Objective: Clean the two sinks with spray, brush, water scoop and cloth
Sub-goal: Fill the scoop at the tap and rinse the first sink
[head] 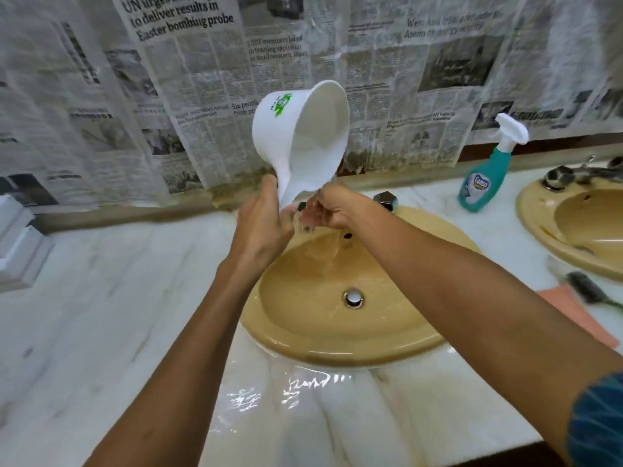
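Foreground: two bare forearms reach forward over the wet, white veined marble counter [101,315], the right one ending in a blue patterned sleeve [600,419] at the frame's lower right corner. Centre: the left hand [261,220] grips the handle of a white plastic water scoop [303,129] bearing a green label; the scoop is tipped with its mouth facing right, and water [320,254] streams from it into the tan oval ceramic sink [337,345] with a chrome drain [354,297]. The right hand [328,210] is held under the stream at the back rim of this sink, fingers loosely curled; whether it holds anything cannot be told. A dark faceted tap knob [386,200] stands just beside that hand. Right: a teal spray bottle with a white trigger head [488,170] stands upright on the counter between the near sink and a second tan sink [539,230]. A dark-bristled brush [586,288] lies on a salmon-pink cloth [573,315] in front of the second sink. Background: newspaper sheets [202,96] cover the wall.
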